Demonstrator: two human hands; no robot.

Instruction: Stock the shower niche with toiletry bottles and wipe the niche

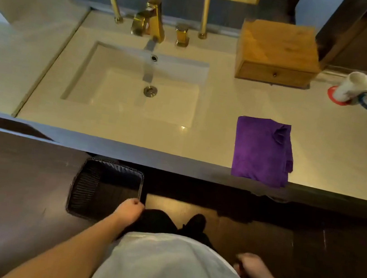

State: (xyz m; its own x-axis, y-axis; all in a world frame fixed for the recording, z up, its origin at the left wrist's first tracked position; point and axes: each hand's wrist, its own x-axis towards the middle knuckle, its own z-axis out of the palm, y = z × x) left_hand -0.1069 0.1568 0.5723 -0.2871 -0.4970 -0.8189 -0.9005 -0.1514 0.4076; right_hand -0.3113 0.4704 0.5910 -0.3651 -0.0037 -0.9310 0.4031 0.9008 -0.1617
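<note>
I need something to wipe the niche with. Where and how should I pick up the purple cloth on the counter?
Pinch the purple cloth at its near edge, which hangs over the front lip of the counter, coming from below and in front. That overhang probably lets fingers close on both faces without scraping the flat top. The right hand looks the closer one; both it and the left hand hang low and hold nothing.

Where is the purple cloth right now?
In the head view the purple cloth lies folded on the counter right of the sink, in front of the wooden box, its near edge hanging over the counter's front.
</note>
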